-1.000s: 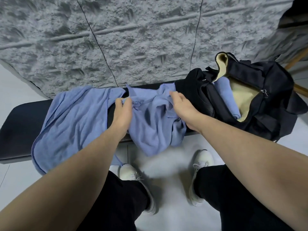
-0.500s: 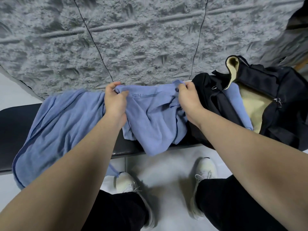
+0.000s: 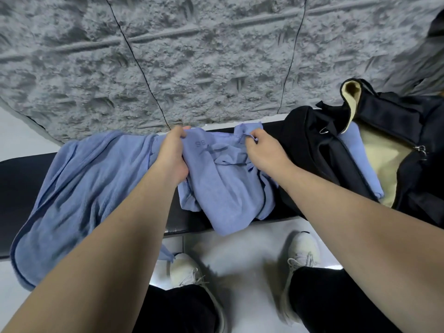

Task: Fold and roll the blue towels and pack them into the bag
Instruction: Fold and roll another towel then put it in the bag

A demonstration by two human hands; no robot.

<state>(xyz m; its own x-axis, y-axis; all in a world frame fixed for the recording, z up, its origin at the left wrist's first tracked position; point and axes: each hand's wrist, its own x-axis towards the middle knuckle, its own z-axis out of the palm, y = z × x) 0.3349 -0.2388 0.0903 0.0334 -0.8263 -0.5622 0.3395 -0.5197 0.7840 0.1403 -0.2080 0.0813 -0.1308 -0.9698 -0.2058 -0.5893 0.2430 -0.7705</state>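
I have the crumpled blue cotton towel (image 3: 223,188) by its far edge, my left hand (image 3: 171,156) gripping one corner in curled fingers and my right hand (image 3: 262,150) pinching the other between thumb and fingertips, so I can find the hem and pull it flat for folding. It hangs over the long black padded bench (image 3: 19,186), just left of the open black duffel bag with its cream lining (image 3: 394,131). A rolled blue towel (image 3: 358,152) already sits inside that bag; a second loose blue towel (image 3: 79,193) is draped farther left of it.
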